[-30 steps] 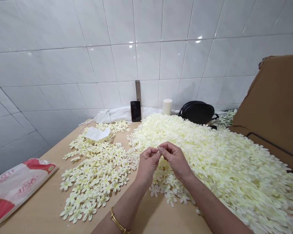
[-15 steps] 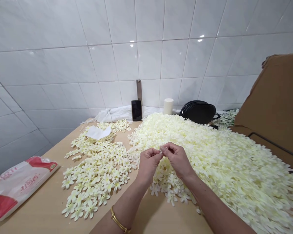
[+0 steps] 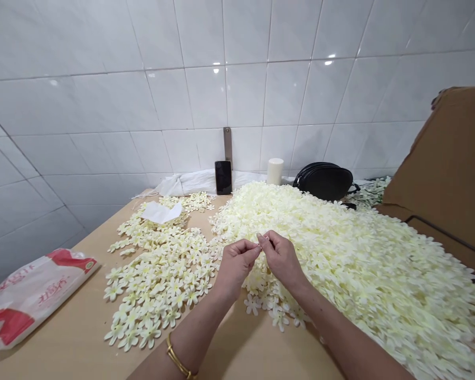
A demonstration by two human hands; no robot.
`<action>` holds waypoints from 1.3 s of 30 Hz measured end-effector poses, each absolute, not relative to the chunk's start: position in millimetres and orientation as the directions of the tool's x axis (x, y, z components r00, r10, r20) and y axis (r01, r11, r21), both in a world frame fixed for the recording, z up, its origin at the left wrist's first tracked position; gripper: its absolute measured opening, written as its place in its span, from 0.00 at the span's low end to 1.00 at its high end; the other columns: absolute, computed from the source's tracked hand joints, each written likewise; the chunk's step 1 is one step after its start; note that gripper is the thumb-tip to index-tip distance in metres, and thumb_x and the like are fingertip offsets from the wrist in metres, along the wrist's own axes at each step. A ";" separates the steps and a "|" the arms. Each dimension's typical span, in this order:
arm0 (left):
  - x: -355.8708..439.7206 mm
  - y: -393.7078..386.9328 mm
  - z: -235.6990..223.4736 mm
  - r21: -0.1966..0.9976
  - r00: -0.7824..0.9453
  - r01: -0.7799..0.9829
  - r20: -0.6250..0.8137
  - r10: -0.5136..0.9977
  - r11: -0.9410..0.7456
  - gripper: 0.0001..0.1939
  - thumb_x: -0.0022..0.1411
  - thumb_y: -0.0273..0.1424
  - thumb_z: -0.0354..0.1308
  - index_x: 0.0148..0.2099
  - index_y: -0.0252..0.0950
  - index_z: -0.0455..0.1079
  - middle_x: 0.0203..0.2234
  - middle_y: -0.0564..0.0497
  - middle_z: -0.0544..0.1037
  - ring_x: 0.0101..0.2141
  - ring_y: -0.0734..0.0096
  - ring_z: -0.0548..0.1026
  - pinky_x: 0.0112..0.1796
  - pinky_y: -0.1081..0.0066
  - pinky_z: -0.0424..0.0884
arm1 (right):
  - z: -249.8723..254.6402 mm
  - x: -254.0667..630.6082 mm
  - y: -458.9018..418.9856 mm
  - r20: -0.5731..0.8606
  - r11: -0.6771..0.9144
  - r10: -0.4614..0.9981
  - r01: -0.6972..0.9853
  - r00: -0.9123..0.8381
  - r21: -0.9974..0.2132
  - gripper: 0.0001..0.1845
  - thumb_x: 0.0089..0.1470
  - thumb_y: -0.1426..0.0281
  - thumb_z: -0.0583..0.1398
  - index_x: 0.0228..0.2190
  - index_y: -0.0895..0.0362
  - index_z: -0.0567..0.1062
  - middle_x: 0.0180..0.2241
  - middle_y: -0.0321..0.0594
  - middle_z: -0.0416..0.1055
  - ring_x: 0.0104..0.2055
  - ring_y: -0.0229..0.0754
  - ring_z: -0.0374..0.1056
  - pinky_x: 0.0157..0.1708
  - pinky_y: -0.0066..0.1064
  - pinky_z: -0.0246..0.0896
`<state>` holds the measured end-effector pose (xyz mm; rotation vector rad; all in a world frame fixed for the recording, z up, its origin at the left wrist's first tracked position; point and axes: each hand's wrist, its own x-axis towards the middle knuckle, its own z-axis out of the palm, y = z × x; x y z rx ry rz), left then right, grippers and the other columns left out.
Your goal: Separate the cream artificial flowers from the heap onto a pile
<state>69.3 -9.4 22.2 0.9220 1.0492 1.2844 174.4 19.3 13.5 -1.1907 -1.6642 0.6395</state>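
Observation:
My left hand (image 3: 235,266) and my right hand (image 3: 282,258) meet fingertip to fingertip above the near edge of a big heap of cream fabric flowers (image 3: 340,248). Both pinch a small pale piece (image 3: 262,240) between thumb and forefinger; it is too small to name for sure. A gold bangle (image 3: 177,360) sits on my left wrist. To the left lies a flatter spread of single flowers (image 3: 158,279) on the wooden table (image 3: 63,338).
A red and white plastic bag (image 3: 31,293) lies at the left table edge. Against the tiled wall stand a black phone (image 3: 223,177), a white cylinder (image 3: 275,171) and a black bag (image 3: 324,181). A cardboard box (image 3: 447,174) rises at the right. White paper (image 3: 161,211) rests on the flowers.
Both hands stay pinched together and have barely shifted. The view has drifted a little, so the scene sits slightly further right and higher.

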 end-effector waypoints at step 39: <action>64.6 -10.6 -1.4 0.989 -0.194 -0.132 0.039 0.980 -0.066 0.10 0.47 0.34 0.58 0.23 0.35 0.61 0.12 0.61 0.56 0.16 0.83 0.51 0.19 0.77 0.47 | 15.9 187.2 14.6 0.635 0.370 0.760 0.896 -0.139 -0.246 0.09 0.52 0.73 0.49 0.32 0.59 0.69 0.30 0.46 0.65 0.21 0.37 0.57 0.17 0.28 0.46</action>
